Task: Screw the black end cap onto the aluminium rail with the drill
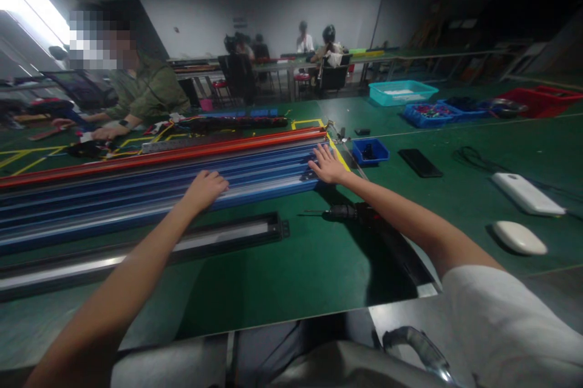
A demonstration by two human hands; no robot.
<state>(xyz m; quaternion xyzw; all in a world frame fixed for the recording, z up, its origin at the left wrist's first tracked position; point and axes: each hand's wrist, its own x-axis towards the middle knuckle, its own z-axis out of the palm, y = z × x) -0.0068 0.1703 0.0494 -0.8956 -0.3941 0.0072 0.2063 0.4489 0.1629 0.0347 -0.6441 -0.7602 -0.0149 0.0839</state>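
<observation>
Resting the left hand [207, 189] on the near side of the blue channel profiles [155, 194], with fingers loosely bent — cannot tell whether gripping an edge or merely lying on top. Touching the right-hand end of the same profiles with the right hand [328, 164], with fingers spread wide and nearly straight, gripping nothing. Reading the clock from that right hand, can follow the blue profiles along the green surface [273, 291] out toward nine o'clock and past the edge of view. See just beyond, running nearly alongside toward nine, a red-orange profile [218, 147]. Find at eight o'clock, apart on the near side, a black channel [218, 236] with a pale strip inside. Note at five o'clock an electric screwdriver [341, 212], partly below the right forearm [396, 203], with its bit pointing toward nine. Spot near three o'clock a small blue tray [376, 162] holding black parts; farther out that way, a black smartphone [419, 163] and a white rectangular device [528, 194]; toward four, a cream oval object [519, 238]. See at two o'clock a turquoise basket [401, 99] and a blue parts tray [430, 121]. Notice at ten o'clock, across the surface, a co-worker [157, 87] in olive — with hands among dark cables.
</observation>
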